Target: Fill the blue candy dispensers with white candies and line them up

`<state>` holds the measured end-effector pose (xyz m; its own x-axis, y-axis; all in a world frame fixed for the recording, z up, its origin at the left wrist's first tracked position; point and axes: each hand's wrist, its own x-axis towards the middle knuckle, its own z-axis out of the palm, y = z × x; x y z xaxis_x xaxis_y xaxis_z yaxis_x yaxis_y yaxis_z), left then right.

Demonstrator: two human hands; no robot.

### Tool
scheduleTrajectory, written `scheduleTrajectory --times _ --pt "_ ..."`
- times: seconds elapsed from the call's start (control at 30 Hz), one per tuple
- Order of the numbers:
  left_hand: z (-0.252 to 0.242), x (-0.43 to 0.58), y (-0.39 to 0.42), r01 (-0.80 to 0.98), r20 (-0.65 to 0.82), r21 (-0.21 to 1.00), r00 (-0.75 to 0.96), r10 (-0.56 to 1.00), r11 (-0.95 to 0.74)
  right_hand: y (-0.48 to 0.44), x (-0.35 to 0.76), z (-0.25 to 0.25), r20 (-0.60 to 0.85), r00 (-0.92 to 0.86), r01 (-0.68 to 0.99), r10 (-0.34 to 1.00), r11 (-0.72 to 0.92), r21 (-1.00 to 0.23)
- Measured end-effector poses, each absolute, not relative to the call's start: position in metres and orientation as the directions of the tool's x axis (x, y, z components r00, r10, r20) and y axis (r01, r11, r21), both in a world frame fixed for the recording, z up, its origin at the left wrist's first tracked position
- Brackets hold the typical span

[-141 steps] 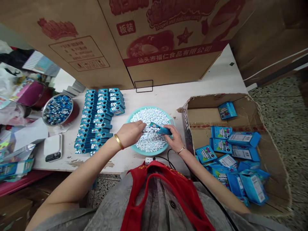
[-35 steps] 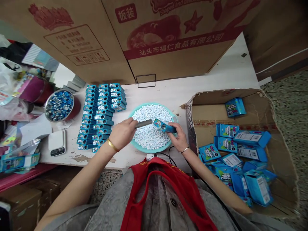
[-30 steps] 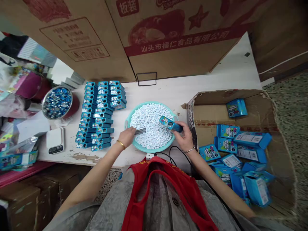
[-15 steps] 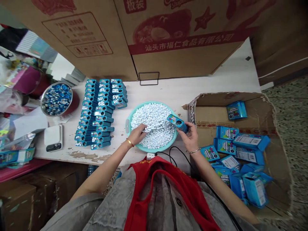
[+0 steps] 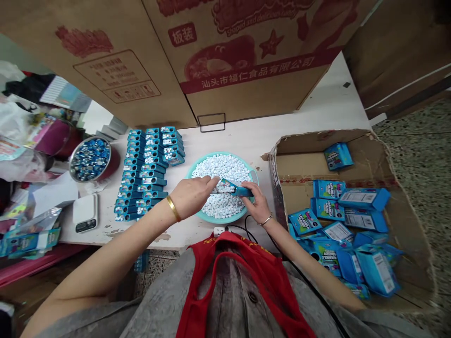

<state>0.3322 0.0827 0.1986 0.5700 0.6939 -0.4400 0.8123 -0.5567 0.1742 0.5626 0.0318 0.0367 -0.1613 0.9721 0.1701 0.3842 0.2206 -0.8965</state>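
Note:
My right hand (image 5: 256,203) grips a small blue candy box (image 5: 242,191), tilted over the basin with its round hole toward the left. My left hand (image 5: 193,193) is at the box's left end, fingers closed together, with small white candies at the fingertips; how many it holds is hidden. Beneath both hands stands a turquoise basin (image 5: 225,220) full of pale candies (image 5: 221,164). To the left, blue boxes (image 5: 152,173) with round holes stand in three rows, white candies showing in several.
An open carton (image 5: 296,162) with several blue boxes (image 5: 364,198) is on the right. Large cartons (image 5: 243,103) line the back, with a wire frame (image 5: 211,123) before them. Leftward are a metal bowl (image 5: 90,159) of shiny blue pieces and a white scale (image 5: 85,213). Black cables (image 5: 246,230) lie in front.
My left hand has risen from the candies to the box's end. My right hand has brought the box left and lower over the basin. The view has shifted slightly.

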Motion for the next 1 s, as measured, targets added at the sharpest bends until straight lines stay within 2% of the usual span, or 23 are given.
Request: scheduleTrajectory --times 0.13,0.27,0.33,0.47,0.57,0.67,0.77,0.8,0.83,0.9,1.0 --pt "0.232 0.349 0.077 0.791 -0.476 0.057 0.558 0.679 -0.610 0.026 0.558 0.034 0.150 -0.153 0.333 0.977 0.194 -0.923" --pt "0.243 0.336 0.078 0.782 -0.435 0.085 0.587 0.683 -0.618 0.024 0.554 0.031 0.090 -0.107 0.254 0.990 0.114 -0.960" --pt "0.234 0.321 0.082 0.790 -0.362 0.163 0.605 0.709 -0.591 0.024 0.551 0.031 0.056 -0.084 0.191 0.995 0.072 -0.979" --pt "0.184 0.306 0.093 0.706 -0.124 0.437 0.661 0.740 -0.557 0.026 0.538 0.035 0.021 -0.045 0.086 0.999 0.025 -0.996" --pt "0.144 0.316 0.098 0.638 -0.078 0.521 0.698 0.712 -0.568 0.030 0.529 0.039 0.010 -0.106 0.075 0.994 0.018 -0.997" --pt "0.125 0.326 0.102 0.632 -0.128 0.550 0.710 0.693 -0.546 0.039 0.543 0.050 -0.010 -0.156 0.164 0.988 0.016 -0.986" --pt "0.125 0.318 0.108 0.696 -0.153 0.523 0.645 0.749 -0.493 0.045 0.594 0.076 -0.007 0.036 0.382 0.999 -0.020 -0.924" --pt "0.127 0.311 0.111 0.728 -0.152 0.500 0.606 0.780 -0.468 0.043 0.619 0.085 0.037 0.160 0.487 0.986 -0.047 -0.872" --pt "0.127 0.302 0.113 0.762 -0.148 0.476 0.562 0.814 -0.439 0.040 0.646 0.091 0.085 0.210 0.586 0.974 -0.056 -0.809" --pt "0.125 0.280 0.117 0.823 -0.131 0.431 0.462 0.877 -0.369 0.025 0.703 0.087 0.101 0.227 0.604 0.969 -0.059 -0.795" --pt "0.111 0.238 0.124 0.907 -0.105 0.348 0.289 0.952 -0.237 -0.005 0.767 0.040 0.226 0.230 0.827 0.947 -0.067 -0.559"
